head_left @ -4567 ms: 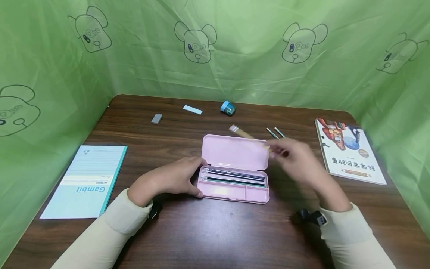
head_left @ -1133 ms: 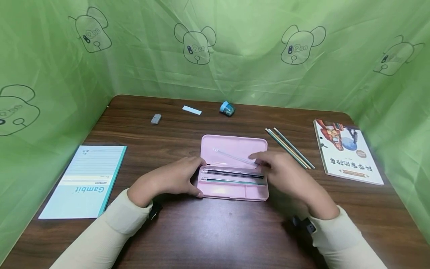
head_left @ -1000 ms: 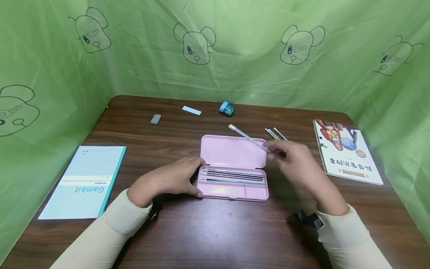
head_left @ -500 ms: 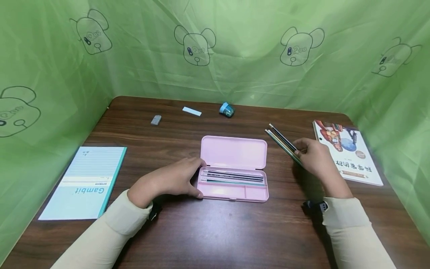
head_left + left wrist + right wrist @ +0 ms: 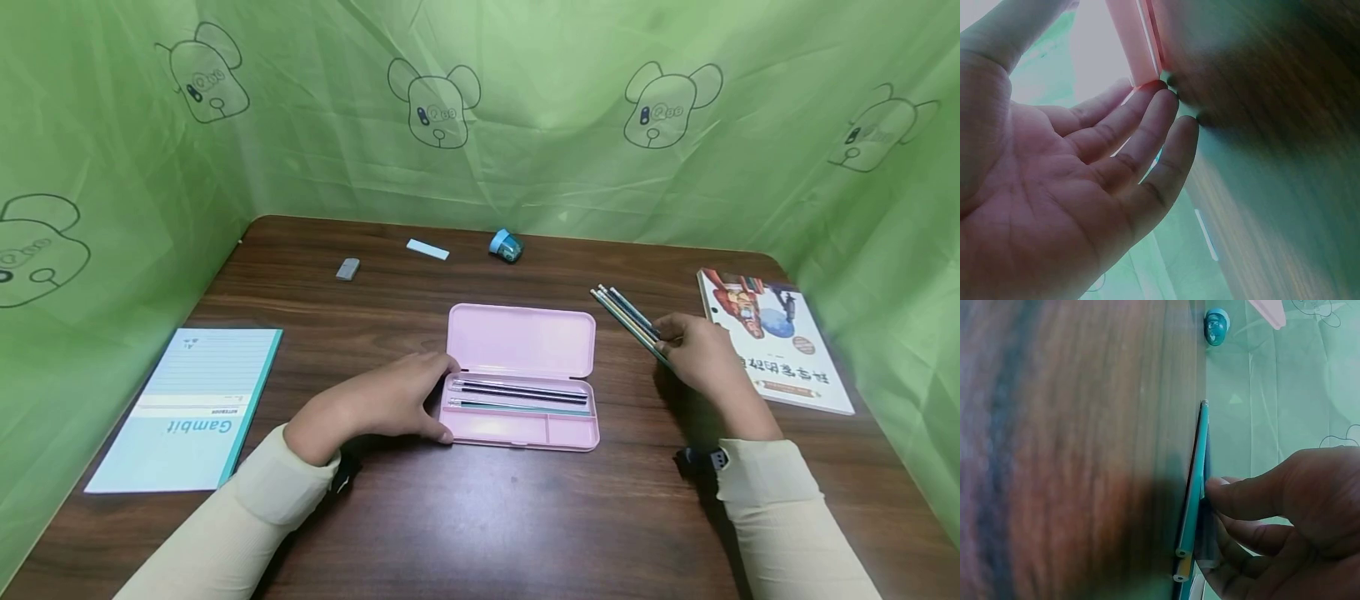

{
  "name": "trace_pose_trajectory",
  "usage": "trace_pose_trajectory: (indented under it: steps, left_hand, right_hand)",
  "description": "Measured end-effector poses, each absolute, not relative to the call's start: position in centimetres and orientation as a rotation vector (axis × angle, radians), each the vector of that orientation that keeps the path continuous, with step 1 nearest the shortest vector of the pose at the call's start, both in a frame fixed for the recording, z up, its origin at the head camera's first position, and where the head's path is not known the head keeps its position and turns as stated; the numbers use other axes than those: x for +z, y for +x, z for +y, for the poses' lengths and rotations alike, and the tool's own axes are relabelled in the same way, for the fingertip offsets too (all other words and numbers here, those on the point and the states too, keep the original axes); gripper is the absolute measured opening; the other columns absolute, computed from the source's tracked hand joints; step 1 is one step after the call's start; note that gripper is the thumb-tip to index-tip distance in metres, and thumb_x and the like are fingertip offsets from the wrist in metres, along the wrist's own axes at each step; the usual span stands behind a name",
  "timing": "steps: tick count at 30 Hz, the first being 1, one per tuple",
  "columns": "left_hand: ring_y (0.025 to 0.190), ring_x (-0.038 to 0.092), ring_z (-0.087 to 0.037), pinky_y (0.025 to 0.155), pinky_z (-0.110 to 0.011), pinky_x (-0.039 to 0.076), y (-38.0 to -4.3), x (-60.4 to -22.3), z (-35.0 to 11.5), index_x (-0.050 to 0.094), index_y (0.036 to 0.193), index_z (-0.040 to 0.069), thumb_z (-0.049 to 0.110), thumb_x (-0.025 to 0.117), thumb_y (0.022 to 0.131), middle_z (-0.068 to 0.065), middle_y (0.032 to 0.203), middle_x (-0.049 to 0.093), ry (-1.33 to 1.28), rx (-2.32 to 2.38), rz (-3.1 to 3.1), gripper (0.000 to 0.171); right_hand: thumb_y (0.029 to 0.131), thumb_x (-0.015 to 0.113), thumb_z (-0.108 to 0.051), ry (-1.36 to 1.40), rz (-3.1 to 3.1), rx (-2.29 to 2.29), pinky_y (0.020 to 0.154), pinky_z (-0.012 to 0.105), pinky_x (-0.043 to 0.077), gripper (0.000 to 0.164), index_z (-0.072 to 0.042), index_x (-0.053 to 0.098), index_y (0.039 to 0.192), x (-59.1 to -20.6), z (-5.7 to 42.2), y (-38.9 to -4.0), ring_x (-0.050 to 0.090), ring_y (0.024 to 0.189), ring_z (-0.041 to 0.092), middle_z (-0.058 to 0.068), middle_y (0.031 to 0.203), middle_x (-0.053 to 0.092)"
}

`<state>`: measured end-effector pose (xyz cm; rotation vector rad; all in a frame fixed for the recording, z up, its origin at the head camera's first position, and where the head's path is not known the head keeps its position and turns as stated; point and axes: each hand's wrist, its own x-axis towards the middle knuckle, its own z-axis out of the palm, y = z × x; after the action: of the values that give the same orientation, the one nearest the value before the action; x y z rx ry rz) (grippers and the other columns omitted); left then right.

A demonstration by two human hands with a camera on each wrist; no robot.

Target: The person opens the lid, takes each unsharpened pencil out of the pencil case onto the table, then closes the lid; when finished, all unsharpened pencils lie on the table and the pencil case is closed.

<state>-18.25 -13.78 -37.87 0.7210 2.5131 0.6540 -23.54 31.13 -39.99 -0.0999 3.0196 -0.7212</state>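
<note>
At the left end of an open pink pencil case (image 5: pixel 521 340) my left hand (image 5: pixel 386 396) grips, thumb at the front corner and index finger near the hinge. In the left wrist view, fingertips touch the case's side (image 5: pixel 1138 44). Several dark and teal pencils (image 5: pixel 525 392) lie in the case's long compartment; its two front compartments hold nothing. To the right, my right hand (image 5: pixel 701 354) pinches a dark pencil (image 5: pixel 1208 534) between thumb and fingers, low beside a teal pencil (image 5: pixel 1195 500) and a yellow pencil (image 5: pixel 1182 570) on the table. Fingers hide their lower ends in the head view.
A blue-capped sharpener (image 5: pixel 506 247), a pale blue strip (image 5: pixel 427 249) and a grey eraser (image 5: pixel 347 269) lie along the back. The notebook (image 5: pixel 187 400) is at far left, and a picture-covered book (image 5: pixel 780 350) lies right behind my right hand. Green cloth surrounds the table (image 5: pixel 517 517).
My right hand has carried a pencil from over the case lid rightward and lowered it beside the loose pencils. My left hand has stayed at the case.
</note>
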Motion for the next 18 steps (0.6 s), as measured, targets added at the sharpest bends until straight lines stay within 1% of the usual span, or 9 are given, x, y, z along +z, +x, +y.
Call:
trace_pose_trajectory:
  steps: [4, 7, 11, 14, 18]
  left_hand:
    - [0.140, 0.061, -0.028, 0.124, -0.051, 0.047, -18.28, -37.89, -13.79, 0.057, 0.148, 0.007, 0.037, 0.099, 0.086, -0.012, 0.149, 0.065, 0.725, 0.655, 2.513, 0.081]
    - [0.140, 0.060, -0.027, 0.124, -0.051, 0.047, -18.22, -37.90, -13.85, 0.057, 0.148, 0.007, 0.037, 0.099, 0.086, -0.011, 0.149, 0.065, 0.725, 0.652, 2.514, 0.080]
    - [0.139, 0.061, -0.027, 0.123, -0.051, 0.048, -18.19, -37.93, -13.91, 0.058, 0.147, 0.008, 0.037, 0.099, 0.086, -0.011, 0.148, 0.065, 0.728, 0.651, 2.516, 0.080]
    - [0.139, 0.061, -0.027, 0.123, -0.050, 0.048, -18.18, -37.92, -13.91, 0.058, 0.147, 0.007, 0.037, 0.100, 0.085, -0.011, 0.148, 0.065, 0.727, 0.656, 2.515, 0.080]
    - [0.140, 0.060, -0.027, 0.124, -0.050, 0.048, -18.19, -37.95, -13.90, 0.058, 0.147, 0.007, 0.037, 0.099, 0.085, -0.011, 0.149, 0.065, 0.725, 0.654, 2.513, 0.081]
  right_hand:
    - [0.100, 0.074, -0.003, -0.105, 3.026, -0.717, 0.078, 0.042, 0.051, 0.025, 0.005, 0.077, 0.124, -39.98, 31.14, -23.57, 0.073, 0.093, 0.035, 0.021, 0.103, 0.081]
    - [0.100, 0.074, -0.004, -0.103, 3.040, -0.706, 0.080, 0.049, 0.052, 0.027, 0.004, 0.076, 0.126, -39.98, 31.17, -23.51, 0.072, 0.094, 0.038, 0.023, 0.105, 0.081]
    - [0.100, 0.073, -0.005, -0.093, 3.049, -0.696, 0.085, 0.061, 0.053, 0.031, 0.003, 0.075, 0.130, -40.03, 31.23, -23.45, 0.071, 0.100, 0.044, 0.027, 0.113, 0.079]
    - [0.101, 0.072, -0.006, -0.086, 3.040, -0.698, 0.089, 0.064, 0.054, 0.032, 0.003, 0.074, 0.132, -40.01, 31.23, -23.44, 0.071, 0.104, 0.046, 0.029, 0.115, 0.078]
    - [0.102, 0.074, -0.009, -0.097, 3.031, -0.708, 0.090, 0.066, 0.054, 0.033, 0.002, 0.073, 0.134, -39.60, 30.85, -23.30, 0.072, 0.106, 0.047, 0.030, 0.117, 0.078]
